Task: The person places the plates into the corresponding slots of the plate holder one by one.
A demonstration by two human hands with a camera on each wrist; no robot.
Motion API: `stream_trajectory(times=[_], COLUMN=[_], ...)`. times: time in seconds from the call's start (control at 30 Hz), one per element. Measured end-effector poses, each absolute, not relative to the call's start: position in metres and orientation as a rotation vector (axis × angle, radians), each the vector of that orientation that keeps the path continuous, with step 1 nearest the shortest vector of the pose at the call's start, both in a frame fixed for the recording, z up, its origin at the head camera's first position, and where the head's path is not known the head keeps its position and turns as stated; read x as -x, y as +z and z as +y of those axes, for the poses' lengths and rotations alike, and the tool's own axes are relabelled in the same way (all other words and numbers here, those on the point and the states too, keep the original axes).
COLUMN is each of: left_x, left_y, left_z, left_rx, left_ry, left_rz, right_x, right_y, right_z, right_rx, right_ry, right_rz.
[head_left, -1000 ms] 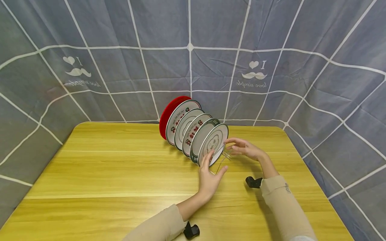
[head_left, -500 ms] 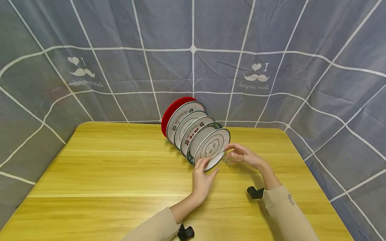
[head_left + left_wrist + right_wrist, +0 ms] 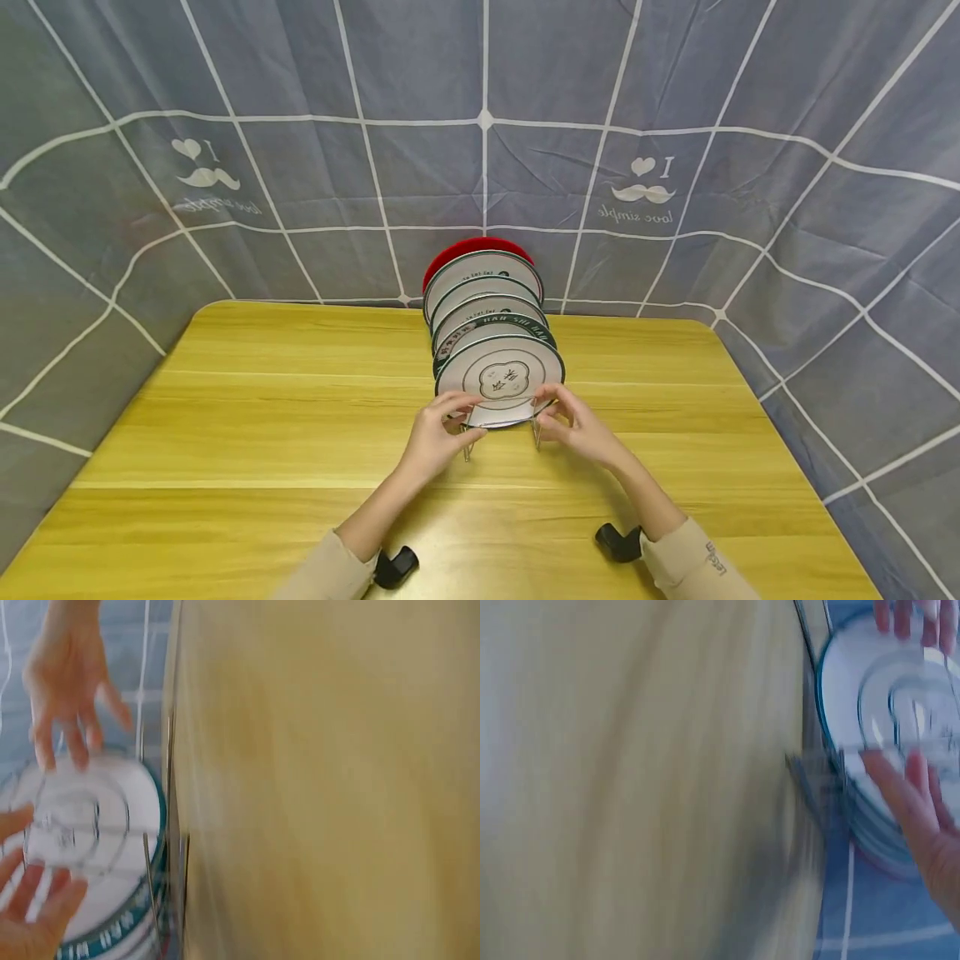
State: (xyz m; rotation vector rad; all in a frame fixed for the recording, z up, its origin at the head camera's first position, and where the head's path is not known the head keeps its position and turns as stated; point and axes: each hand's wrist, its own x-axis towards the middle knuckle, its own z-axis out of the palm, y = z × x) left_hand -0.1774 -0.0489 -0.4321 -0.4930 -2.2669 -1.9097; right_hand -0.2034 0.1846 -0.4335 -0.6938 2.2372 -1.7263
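A thin wire plate rack [image 3: 538,435] stands on the table, end toward me, with several plates upright in a row. The front plate [image 3: 525,362] is white with a dark rim and a ringed centre motif. My left hand [image 3: 429,437] is at the rack's left front corner, fingers and thumb bent around its wire. On the right front corner, my right hand [image 3: 581,427] holds the wire likewise. Both wrist views are blurred; there the rack's wires [image 3: 148,877] run beside the front plate, and the right thumb [image 3: 889,784] shows close to the wire.
More white plates [image 3: 480,271], some with dark rims and print, stand behind, with a red round plate [image 3: 480,244] at the back. The wooden table [image 3: 247,400] ends at a grey gridded curtain [image 3: 420,175] behind and at the sides.
The rack with its plates has turned from slanting rightward to facing straight toward me. My left hand has moved left, and the right hand has come slightly toward me.
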Motion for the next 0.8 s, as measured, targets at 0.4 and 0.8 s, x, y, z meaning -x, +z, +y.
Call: stream_trajectory(times=[0.4,0.8], left_x=[0.203,0.2], left_y=[-0.435,-0.426], left_z=[-0.101,-0.103], left_rx=[0.587,0.625], left_ry=[-2.002,-1.936], left_rz=[-2.418,-2.403], right_x=[0.186,0.187], right_y=[-0.436,-0.424], right_z=[0.135,0.145], right_rx=[0.578,0.671], right_ry=[-1.79,-1.668], right_rz=[2.432,2.589])
